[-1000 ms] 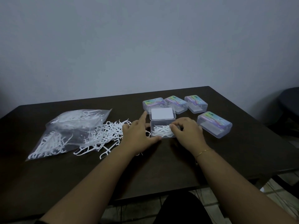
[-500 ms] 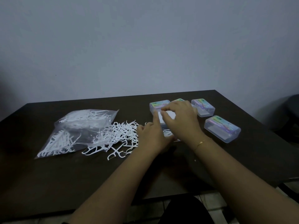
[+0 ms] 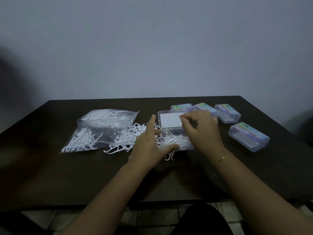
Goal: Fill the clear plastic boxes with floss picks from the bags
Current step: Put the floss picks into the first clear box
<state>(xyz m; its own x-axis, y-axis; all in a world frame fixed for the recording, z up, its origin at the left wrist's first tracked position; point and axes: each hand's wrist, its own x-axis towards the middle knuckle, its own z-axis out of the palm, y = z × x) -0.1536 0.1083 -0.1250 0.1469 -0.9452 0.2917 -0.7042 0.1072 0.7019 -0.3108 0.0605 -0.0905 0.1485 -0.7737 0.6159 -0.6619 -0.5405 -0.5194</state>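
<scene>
An open clear box (image 3: 176, 138) of floss picks (image 3: 174, 141) is steadied at mid-table by two hands.

Its front left corner is gripped by the left hand (image 3: 149, 148), index finger straightened; the raised lid (image 3: 169, 120) is pinched by the curled fingers of the right hand (image 3: 201, 131). Loose picks (image 3: 133, 138) and two bags (image 3: 100, 129) are seen to its left, four closed boxes (image 3: 248, 139) behind and to its right, all on a dark table (image 3: 67, 175).
</scene>
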